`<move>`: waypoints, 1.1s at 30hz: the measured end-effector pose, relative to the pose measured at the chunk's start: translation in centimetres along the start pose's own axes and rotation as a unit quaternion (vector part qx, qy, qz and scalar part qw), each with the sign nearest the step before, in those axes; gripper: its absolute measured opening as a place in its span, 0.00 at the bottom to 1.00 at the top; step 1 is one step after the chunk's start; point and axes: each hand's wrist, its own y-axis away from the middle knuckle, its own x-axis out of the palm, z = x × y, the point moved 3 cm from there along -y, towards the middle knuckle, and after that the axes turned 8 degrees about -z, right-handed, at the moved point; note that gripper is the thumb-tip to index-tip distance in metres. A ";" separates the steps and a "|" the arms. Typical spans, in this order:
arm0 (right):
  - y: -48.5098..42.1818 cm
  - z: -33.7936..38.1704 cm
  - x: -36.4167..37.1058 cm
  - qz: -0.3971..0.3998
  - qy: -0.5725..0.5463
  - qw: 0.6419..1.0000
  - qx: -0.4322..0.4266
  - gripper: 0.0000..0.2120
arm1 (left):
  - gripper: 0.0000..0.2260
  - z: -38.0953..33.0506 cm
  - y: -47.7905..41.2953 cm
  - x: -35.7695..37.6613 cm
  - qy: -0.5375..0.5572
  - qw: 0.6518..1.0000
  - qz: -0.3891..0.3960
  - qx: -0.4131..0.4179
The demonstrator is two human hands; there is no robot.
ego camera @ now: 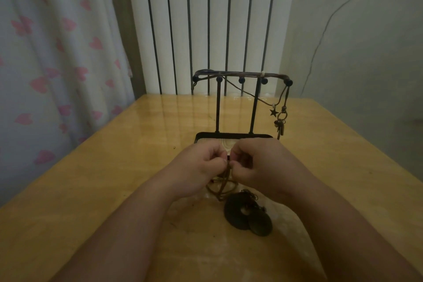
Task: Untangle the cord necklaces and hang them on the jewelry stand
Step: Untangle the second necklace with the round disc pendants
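a: where are the hands?
b: both are over the wooden table [109,167], just in front of the jewelry stand [253,107]. the left hand [201,167] and the right hand [256,165] sit knuckle to knuckle with their fingers curled in. thumb and fingertips of each pinch the same brown cord [225,186] where it rises between them.
a: and the rest of that cord?
b: it drops from the pinch in a loose tangle of loops onto the table between the wrists. the strands run down to a large dark disc pendant [237,212] with a hole in its middle, lying flat. a smaller dark disc [260,225] overlaps its lower right edge. i can't tell how many necklaces are in the tangle.
a: anything on the stand?
b: yes. cords lie along its top bar [240,73]. off the right end hang a star pendant [273,112] and, just beside it, a cluster of small metal charms [280,125]. the charms hang low, near the right corner of the base tray [233,135]. a thin cord also slants from the left part of the bar down to the star.
a: what's around it all?
b: a tiny bead-like speck [174,147] lies on the table left of the hands. a white ribbed radiator [201,18] stands behind the stand, and a curtain with pink hearts [57,52] hangs on the left.
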 end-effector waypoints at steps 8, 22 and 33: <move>-0.2 0.9 0.1 0.006 0.059 0.998 -0.011 0.06 | 0.10 -0.1 -0.2 0.0 0.028 1.000 -0.005 0.000; -0.1 0.9 0.7 0.000 0.032 0.999 -0.020 0.07 | 0.11 -0.1 0.0 -0.2 0.078 0.997 0.013 -0.017; 0.2 0.6 0.9 -0.037 -0.068 0.997 0.002 0.03 | 0.05 0.5 -0.1 0.1 0.176 0.982 0.054 -0.049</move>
